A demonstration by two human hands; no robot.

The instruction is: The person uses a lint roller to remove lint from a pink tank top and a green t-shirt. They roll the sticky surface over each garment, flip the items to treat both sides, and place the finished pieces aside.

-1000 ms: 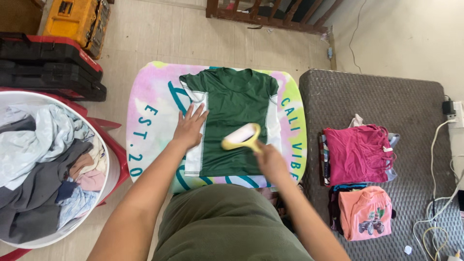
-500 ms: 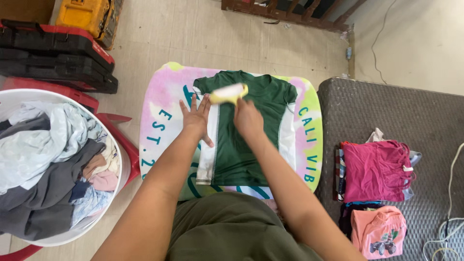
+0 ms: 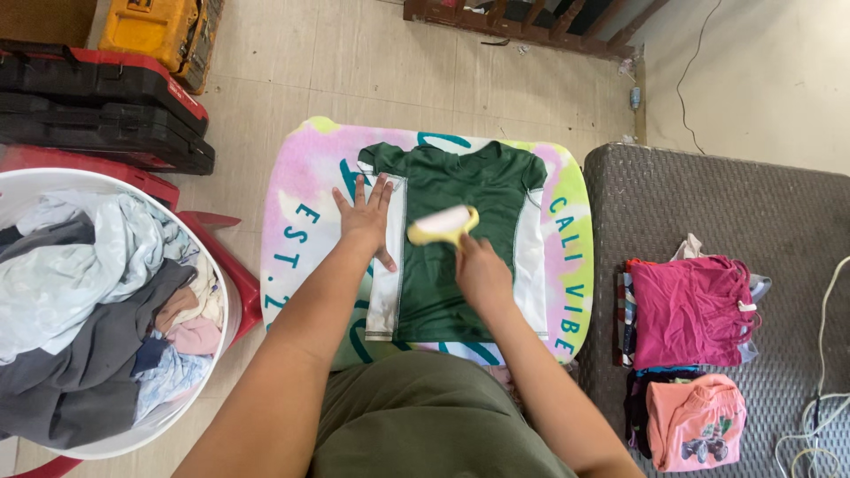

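A green shirt with white side panels [image 3: 460, 190] lies flat on a pastel tie-dye covered board [image 3: 305, 177]. My left hand [image 3: 365, 219] presses flat, fingers spread, on the shirt's left white panel. My right hand [image 3: 480, 270] grips the handle of a yellow lint roller [image 3: 443, 226], whose white roll rests on the middle of the shirt.
A white basket of crumpled clothes [image 3: 88, 292] stands at the left on a red stool [image 3: 226, 265]. Black and red tool cases [image 3: 97, 102] and a yellow case [image 3: 155, 26] lie behind it. At the right, a grey woven surface [image 3: 708, 204] carries folded pink [image 3: 695, 310] and salmon [image 3: 695, 420] garments; cables [image 3: 823, 407].
The lint roller went from the shirt's middle up to the collar, then came back down to the middle. My left hand stayed pressed on the left panel.
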